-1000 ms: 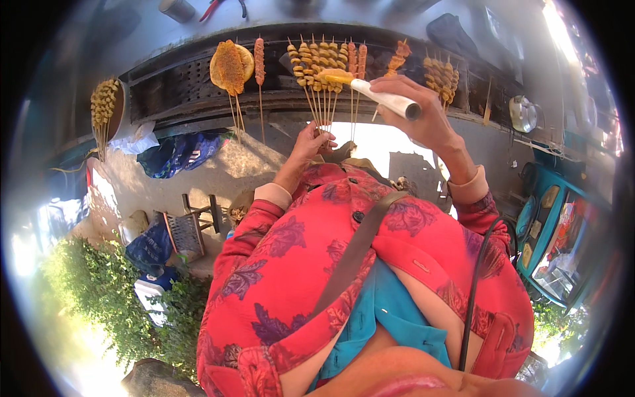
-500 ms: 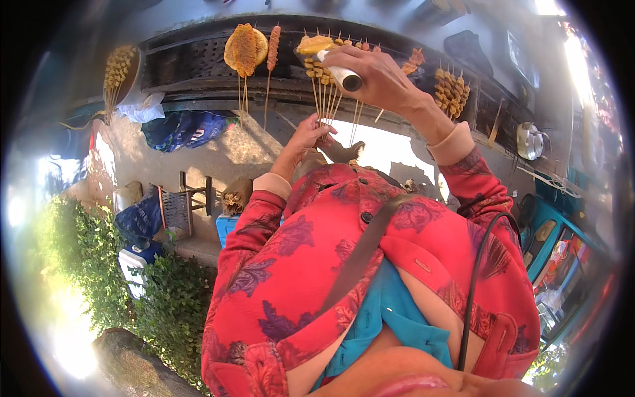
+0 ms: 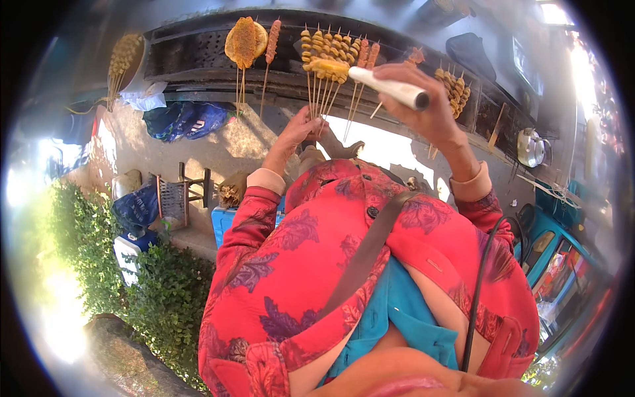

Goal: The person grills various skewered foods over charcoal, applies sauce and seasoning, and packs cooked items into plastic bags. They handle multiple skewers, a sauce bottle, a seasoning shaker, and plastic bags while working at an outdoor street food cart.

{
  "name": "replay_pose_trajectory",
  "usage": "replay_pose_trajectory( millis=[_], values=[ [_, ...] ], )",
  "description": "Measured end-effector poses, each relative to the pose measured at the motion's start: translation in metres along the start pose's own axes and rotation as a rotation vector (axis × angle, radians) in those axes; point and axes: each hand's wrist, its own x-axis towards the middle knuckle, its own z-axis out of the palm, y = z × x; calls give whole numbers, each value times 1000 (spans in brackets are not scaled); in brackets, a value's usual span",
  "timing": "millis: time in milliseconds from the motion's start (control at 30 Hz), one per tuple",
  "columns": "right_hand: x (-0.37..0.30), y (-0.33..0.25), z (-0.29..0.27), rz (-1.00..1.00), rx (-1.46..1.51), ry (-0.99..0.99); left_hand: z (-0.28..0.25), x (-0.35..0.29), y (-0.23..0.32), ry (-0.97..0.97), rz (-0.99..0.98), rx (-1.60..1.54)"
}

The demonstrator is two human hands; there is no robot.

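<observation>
My right hand [image 3: 420, 109] is wrapped round the white handle of a basting brush [image 3: 387, 86]. The brush's yellowish head lies over the near ends of several skewers of browned, spiral-looking food [image 3: 329, 45]. Closed on the lower ends of those skewers' thin sticks is my left hand [image 3: 301, 132]. Beside them, two pink meat skewers [image 3: 368, 56] lie partly behind the brush. All of these are over a long dark grill [image 3: 192, 56].
Left along the grill are a round flat food piece with a reddish-brown coating [image 3: 243, 43] and a sausage-like skewer [image 3: 272, 41]. More skewers [image 3: 455, 89] lie at the right, near a metal kettle [image 3: 530, 144]. A blue bag [image 3: 192, 122] hangs at the grill's near edge.
My right hand has moved right and nearer, drawing the brush head down the skewers from their far part to their near ends. My left hand has shifted slightly left, still on the sticks.
</observation>
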Motion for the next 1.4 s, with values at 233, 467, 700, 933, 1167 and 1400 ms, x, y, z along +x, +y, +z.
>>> replay_pose_trajectory(
  millis=[233,467,700,933,1167,1400],
  values=[
    [-7,38,-33,176,-149,71,74,-18,28,213,523,465],
    [-37,27,-29,122,-133,30,103,26,4,197,123,45],
    [-57,10,-26,149,-127,8,112,30,-13,398,319,281],
    [-42,10,-64,146,-92,229,89,23,16,-187,-143,-673],
    [-32,28,-42,91,-278,91,80,33,2,-413,-226,-1038],
    [-50,1,-35,136,-193,51,88,36,-9,-390,-186,-1014]
  ],
)
